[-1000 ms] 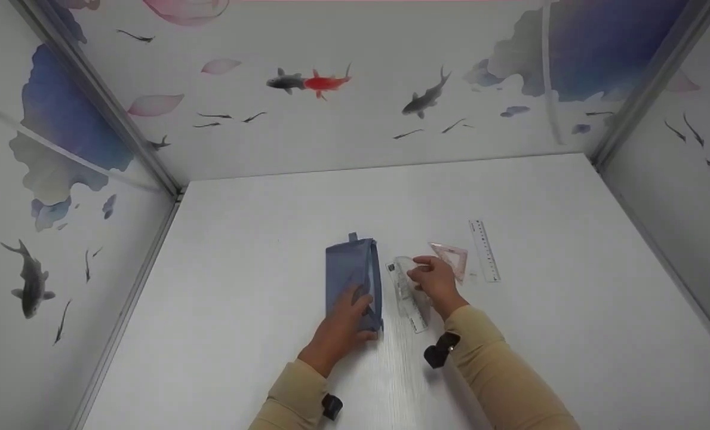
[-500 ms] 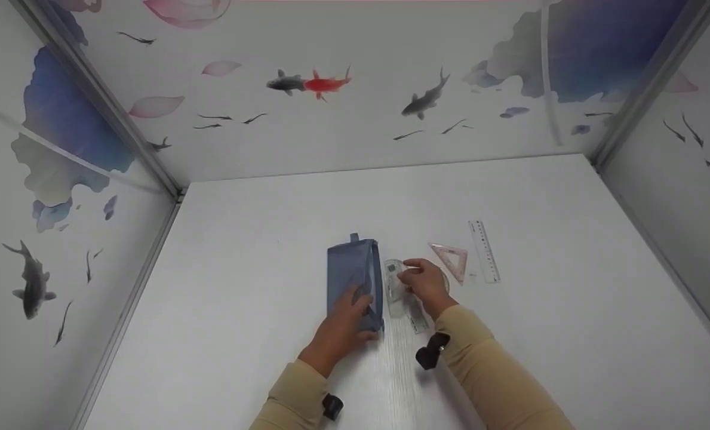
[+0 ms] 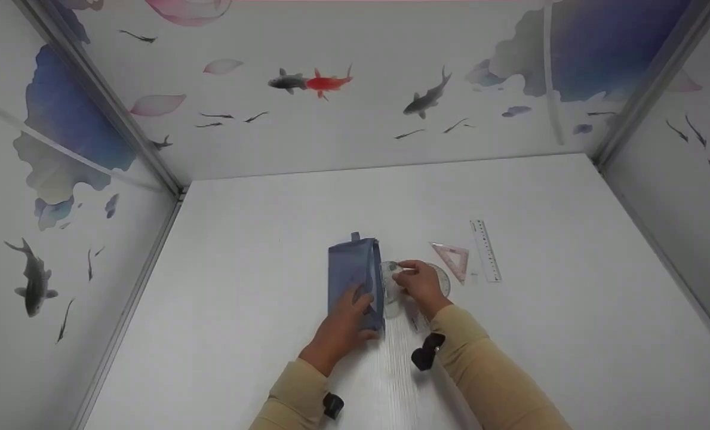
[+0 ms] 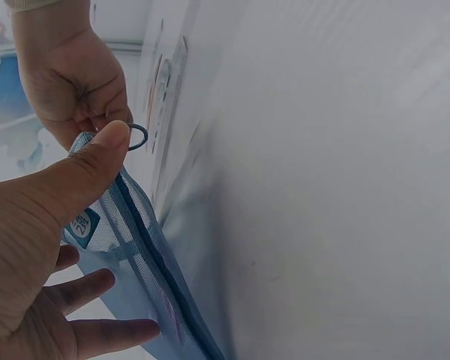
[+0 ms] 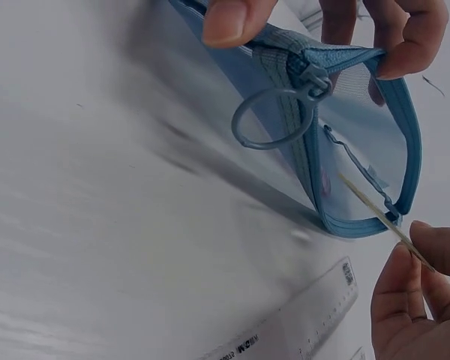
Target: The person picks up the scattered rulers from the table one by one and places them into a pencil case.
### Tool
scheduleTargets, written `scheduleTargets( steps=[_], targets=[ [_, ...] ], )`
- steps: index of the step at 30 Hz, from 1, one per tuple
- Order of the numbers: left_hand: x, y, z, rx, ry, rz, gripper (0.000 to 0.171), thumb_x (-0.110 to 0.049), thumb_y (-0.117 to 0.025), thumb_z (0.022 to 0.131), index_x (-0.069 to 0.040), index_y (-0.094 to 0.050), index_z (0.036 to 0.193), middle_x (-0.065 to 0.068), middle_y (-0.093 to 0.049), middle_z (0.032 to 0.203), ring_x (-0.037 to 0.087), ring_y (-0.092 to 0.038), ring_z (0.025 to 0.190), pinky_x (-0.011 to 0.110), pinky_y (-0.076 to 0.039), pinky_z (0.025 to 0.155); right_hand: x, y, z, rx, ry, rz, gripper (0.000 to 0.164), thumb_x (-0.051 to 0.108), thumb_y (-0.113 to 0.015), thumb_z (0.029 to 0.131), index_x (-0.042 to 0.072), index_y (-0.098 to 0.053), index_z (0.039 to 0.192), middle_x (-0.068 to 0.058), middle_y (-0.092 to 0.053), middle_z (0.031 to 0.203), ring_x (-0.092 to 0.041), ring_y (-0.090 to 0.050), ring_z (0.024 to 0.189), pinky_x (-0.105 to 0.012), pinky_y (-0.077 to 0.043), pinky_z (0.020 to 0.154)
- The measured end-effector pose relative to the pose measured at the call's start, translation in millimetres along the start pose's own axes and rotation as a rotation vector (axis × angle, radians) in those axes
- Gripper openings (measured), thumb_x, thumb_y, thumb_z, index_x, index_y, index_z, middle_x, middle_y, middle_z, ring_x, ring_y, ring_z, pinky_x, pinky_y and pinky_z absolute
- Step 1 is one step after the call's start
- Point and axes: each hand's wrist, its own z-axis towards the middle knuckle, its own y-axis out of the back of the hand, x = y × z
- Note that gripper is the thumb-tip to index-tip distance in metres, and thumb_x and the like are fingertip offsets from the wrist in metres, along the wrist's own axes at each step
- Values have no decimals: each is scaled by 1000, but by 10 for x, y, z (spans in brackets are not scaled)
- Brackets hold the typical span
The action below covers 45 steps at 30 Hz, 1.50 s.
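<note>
A blue zippered pencil pouch (image 3: 346,269) lies on the table, its zip undone and its mouth held apart. My left hand (image 3: 344,316) grips it at the zip end, thumb on one side of the mouth and fingers on the other. A ring pull (image 5: 274,142) hangs beside that thumb. My right hand (image 3: 423,288) pinches a thin clear plastic piece (image 5: 382,214), seen nearly edge-on in the right wrist view, its far end at the pouch mouth. Below it lies a clear ruler (image 5: 307,307) with black markings. A round-edged clear protractor (image 3: 444,278) is partly hidden behind my right hand.
A pink set square (image 3: 464,263) lies to the right of my right hand, with another clear ruler (image 3: 486,251) beyond it. Walls with painted fish (image 3: 329,82) enclose the white table (image 3: 241,269) at the back and sides.
My right hand has moved left with the clear piece, bringing it to the pouch's open edge. The protractor's round edge has come into sight behind that hand. My left hand stays on the pouch.
</note>
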Motion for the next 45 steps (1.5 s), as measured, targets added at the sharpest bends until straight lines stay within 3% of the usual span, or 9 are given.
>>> scheduleTargets(
  steps=[7, 19, 29, 45],
  targets=[
    [-9, 0, 1, 2, 10, -13, 69, -30, -81, 76, -11, -49, 134, 19, -33, 149, 36, -42, 132, 44, -48, 95, -9, -37, -21, -12, 9, -11, 36, 5, -65, 88, -4, -59, 123, -18, -65, 105, -18, -61, 84, -30, -52, 72],
    [-3, -12, 7, -19, -12, -2, 70, -29, -82, 74, -10, -49, 133, 21, -35, 146, 36, -44, 129, 45, -48, 94, -41, -137, -27, -9, 3, -22, 37, 3, -63, 88, -6, -58, 124, -19, -65, 107, -22, -62, 90, -34, -52, 76],
    [4, -22, -3, -12, -4, -39, 71, -27, -81, 76, -14, -46, 136, 18, -34, 147, 34, -46, 126, 42, -51, 89, -61, -164, -43, 9, 17, -24, 35, 2, -63, 88, -7, -58, 122, -16, -65, 100, -18, -60, 82, -29, -51, 68],
    [6, -21, -8, -30, -28, -36, 68, -25, -81, 77, -13, -47, 134, 18, -34, 146, 32, -49, 122, 42, -52, 86, -70, -182, -45, 18, 3, -65, 35, 2, -60, 88, -8, -59, 121, -20, -65, 109, -23, -62, 90, -32, -53, 74]
  ],
)
